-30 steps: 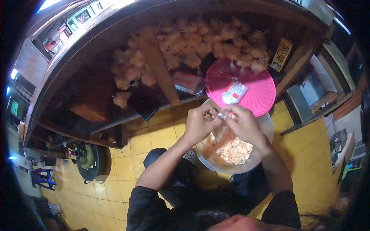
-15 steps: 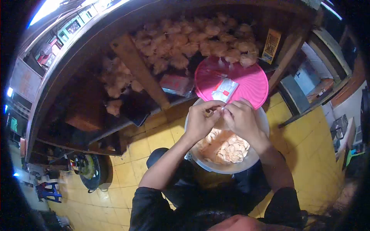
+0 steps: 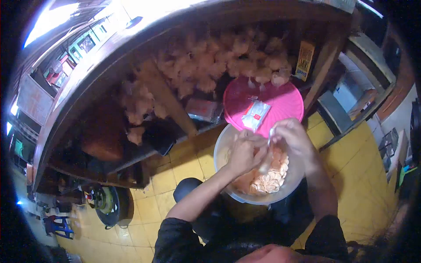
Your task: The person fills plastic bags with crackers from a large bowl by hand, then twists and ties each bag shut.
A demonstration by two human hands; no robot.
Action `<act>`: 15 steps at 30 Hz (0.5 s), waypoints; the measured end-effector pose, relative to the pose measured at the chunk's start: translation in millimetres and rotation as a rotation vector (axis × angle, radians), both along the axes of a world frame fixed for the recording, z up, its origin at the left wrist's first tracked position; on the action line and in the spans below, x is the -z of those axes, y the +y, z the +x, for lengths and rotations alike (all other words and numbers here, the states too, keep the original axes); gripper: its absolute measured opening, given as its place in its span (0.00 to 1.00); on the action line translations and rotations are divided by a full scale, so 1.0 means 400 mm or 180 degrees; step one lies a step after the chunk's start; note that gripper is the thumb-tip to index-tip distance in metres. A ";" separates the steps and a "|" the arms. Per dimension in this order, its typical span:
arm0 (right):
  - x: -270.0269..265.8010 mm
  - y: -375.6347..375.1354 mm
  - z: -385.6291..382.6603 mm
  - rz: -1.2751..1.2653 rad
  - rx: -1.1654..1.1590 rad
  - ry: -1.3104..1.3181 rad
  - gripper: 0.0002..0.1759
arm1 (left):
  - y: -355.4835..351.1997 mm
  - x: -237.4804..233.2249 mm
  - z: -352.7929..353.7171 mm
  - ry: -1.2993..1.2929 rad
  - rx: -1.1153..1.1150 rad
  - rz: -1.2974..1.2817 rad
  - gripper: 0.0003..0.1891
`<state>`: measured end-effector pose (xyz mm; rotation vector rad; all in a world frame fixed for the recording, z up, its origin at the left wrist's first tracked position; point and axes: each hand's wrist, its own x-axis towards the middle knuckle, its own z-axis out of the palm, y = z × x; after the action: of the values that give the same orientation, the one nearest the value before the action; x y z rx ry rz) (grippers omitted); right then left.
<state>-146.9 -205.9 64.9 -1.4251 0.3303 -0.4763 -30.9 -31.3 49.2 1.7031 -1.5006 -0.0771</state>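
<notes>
There's a clear little bag [image 3: 265, 164], smeared by motion, hanging over the bowl [image 3: 222, 153] just below where the two hands meet. The left hand [image 3: 246, 154] is right beside its upper end, fingers curled inward, though the blur means I can't tell how firmly they close on it. The right hand [image 3: 287, 134] sits a little farther out and higher, pinching a thin white strip [image 3: 270, 132] between thumb and fingers. Both forearms reach forward from dark sleeves, bent in towards each other above the person's knees.

Pale, flat round pieces [image 3: 272, 180] lie in the bowl, some coated with something orange-brown. At its far side a pink lid [image 3: 287, 103] carries a white packet [image 3: 256, 115] with a red mark. Beyond, under the curved wooden desk [image 3: 94, 72], a shelf holds a big heap of filled bags [image 3: 193, 65], a reddish packet [image 3: 202, 109] in clear wrap and an upright yellow box [image 3: 304, 61]. Yellow tiles [image 3: 149, 210] cover the floor, with a dark basin [image 3: 125, 206] and a blue stool [image 3: 66, 229] off to the left.
</notes>
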 end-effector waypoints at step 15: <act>0.104 -0.033 -0.330 -0.1861 0.1533 0.0995 0.10 | 0.126 -0.062 0.102 0.1041 -0.0759 -0.1085 0.08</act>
<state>-278.9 -219.2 23.4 -2.0033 0.8484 -0.7840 9.9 18.9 74.0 1.4955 -0.9999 0.0254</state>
